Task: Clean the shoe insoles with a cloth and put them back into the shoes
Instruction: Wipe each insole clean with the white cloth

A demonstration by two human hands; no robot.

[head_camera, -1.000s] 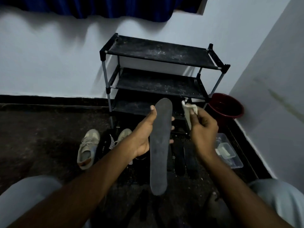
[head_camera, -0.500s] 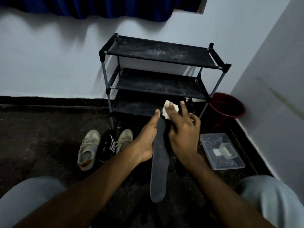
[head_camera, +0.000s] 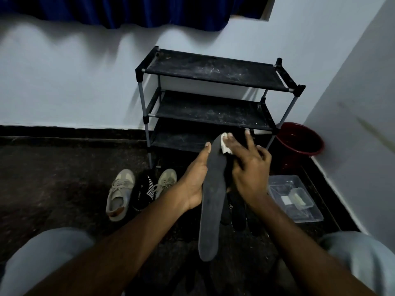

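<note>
- A pale sneaker (head_camera: 120,195) lies on the dark floor in front of the shoe rack (head_camera: 213,103), out past the rack's left legs, toe toward the rack.
- A black striped item (head_camera: 145,189) lies just beside it, nearer the rack's left legs; what it is cannot be told.
- A second pale sneaker (head_camera: 165,182) lies on the other side of that item, just in front of the rack's left front leg.
- The left hand (head_camera: 194,182) grips the dark insole (head_camera: 211,199) in front of the rack's bottom shelf, thumb laid along the insole's left edge and fingers wrapped behind it.
- The insole stands nearly upright in the air, its top end level with the bottom shelf.
- A white cloth (head_camera: 224,144) lies against that top end.
- The right hand (head_camera: 250,167) presses the cloth onto the insole with spread, mostly straight fingers; its thumb is hidden.
- Dark flat pieces (head_camera: 238,208) lie on the floor in front of the rack, too dim to identify.
- A clear plastic container (head_camera: 310,216) sits on the floor in front of the rack's right legs.
- A red bucket (head_camera: 299,142) stands just beside the rack's right legs, in the corner.
</note>
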